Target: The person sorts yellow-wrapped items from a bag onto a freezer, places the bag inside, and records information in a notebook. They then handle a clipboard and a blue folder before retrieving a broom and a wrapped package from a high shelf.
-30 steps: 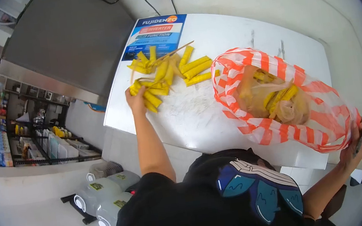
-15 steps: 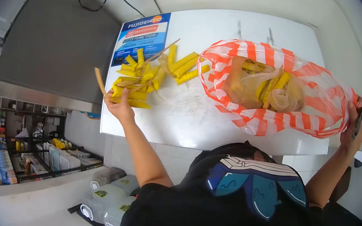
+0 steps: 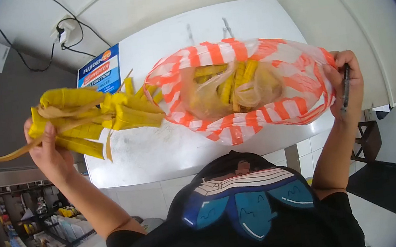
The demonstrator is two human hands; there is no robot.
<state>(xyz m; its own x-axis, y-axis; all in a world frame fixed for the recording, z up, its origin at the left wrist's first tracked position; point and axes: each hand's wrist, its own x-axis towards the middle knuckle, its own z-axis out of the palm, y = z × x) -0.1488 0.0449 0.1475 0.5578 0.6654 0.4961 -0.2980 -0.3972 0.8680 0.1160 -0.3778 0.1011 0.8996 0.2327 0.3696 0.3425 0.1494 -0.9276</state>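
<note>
My left hand (image 3: pixel 52 151) is closed around a loose bundle of flat, yellow, leaf-wrapped sticks (image 3: pixel 75 120), thumb pressed on top and fingers underneath. I have it by its outer end, probably because the tan, ribbon-like tie (image 3: pixel 9 155) gathers there; one end of that tie trails left past my wrist. The bundle is lifted, and its far end fans out toward the middle.

My right hand (image 3: pixel 347 71) is curled shut at the right end of a red-and-white striped plastic bag (image 3: pixel 303 90), with a slim, dark, stick-like object (image 3: pixel 346 88) lying along the palm. I cannot tell what that object is. Holding the bag at this end seems to draw it sideways, so its mouth stays wide and faces up.

Inside the striped bag sits a cloudy, see-through plastic bag (image 3: pixel 265 84) with more yellow wrapped sticks (image 3: pixel 227 89), bunched together, perhaps by the soft walls around them.

The bag rests on a glossy white tabletop (image 3: pixel 138 166), which likely bears its weight. Between bag and bundle, a few loose yellow pieces (image 3: pixel 128 86) lie near a blue printed label (image 3: pixel 103 68) at the back left corner. Beyond, black cables (image 3: pixel 80 29) hang at a white wall outlet (image 3: pixel 64 32).
</note>
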